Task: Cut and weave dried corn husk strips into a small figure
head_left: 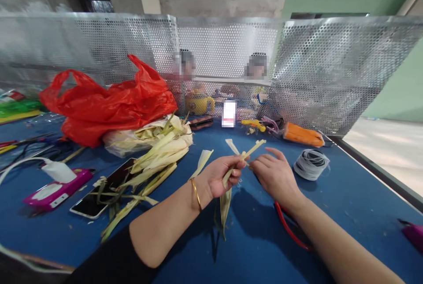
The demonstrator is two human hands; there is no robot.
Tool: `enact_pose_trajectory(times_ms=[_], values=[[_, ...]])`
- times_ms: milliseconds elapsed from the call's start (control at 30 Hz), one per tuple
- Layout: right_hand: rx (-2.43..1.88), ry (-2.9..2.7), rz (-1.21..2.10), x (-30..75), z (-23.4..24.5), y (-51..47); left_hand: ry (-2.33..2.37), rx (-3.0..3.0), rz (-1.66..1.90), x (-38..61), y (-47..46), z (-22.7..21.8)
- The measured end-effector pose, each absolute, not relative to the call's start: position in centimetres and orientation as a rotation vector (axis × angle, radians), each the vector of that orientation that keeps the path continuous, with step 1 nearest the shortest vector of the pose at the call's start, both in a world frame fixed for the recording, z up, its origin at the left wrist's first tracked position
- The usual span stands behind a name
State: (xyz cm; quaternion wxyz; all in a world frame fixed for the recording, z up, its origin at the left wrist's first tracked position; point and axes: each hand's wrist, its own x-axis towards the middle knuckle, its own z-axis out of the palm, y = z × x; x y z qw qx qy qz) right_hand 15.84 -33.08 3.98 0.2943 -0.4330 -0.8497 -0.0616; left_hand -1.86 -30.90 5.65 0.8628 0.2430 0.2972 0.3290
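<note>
The left hand (226, 175) pinched light-coloured corn husk (244, 155), its ends fanning toward two and six o'clock; whether the right hand (274, 174), at three o'clock, gripped it was unclear. It seemed light, papery, easily torn, best held where bunched.

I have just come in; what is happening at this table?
A person's left hand holds pale husk strips above a blue table. The right hand is close beside them; whether it touches them is hard to tell. More husks lie to the left, by a red plastic bag.
</note>
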Motion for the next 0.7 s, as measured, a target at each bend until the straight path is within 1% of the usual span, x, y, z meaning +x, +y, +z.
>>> enact_pose_trajectory(times_ms=[33,100,233,333,400,500,533,600,700], values=[[-1.139,-2.306,-0.342,16.0,3.9,-33.1,0.681,0.496,0.727,-1.8,-31.0,5.8],[-1.126,-2.359,-0.528,16.2,3.7,-33.0,0.751,0.494,0.743,-1.7,-31.2,5.9],[-1.115,-2.422,-0.566,16.2,2.8,-32.7,0.731,0.557,0.598,-1.8,-31.2,5.8],[-1.173,-2.393,-0.362,16.7,2.6,-32.2,0.771,0.608,0.628,-1.6,-31.2,5.6],[-1.302,-2.18,-0.223,17.2,3.0,-32.1,0.824,0.708,0.701,-1.4,-31.4,5.6],[-1.425,-1.681,-0.224,17.8,4.5,-32.3,0.896,0.947,0.699,-0.9,-31.9,5.7],[-1.425,-1.603,-0.231,17.8,5.0,-32.5,0.908,1.024,0.66,-0.7,-32.2,5.7],[-1.426,-1.68,-0.167,17.4,5.8,-33.0,0.896,1.172,0.567,-0.4,-32.6,5.4],[-1.477,-1.912,0.197,16.5,5.9,-33.4,0.867,1.393,0.466,0.1,-33.2,4.3]])
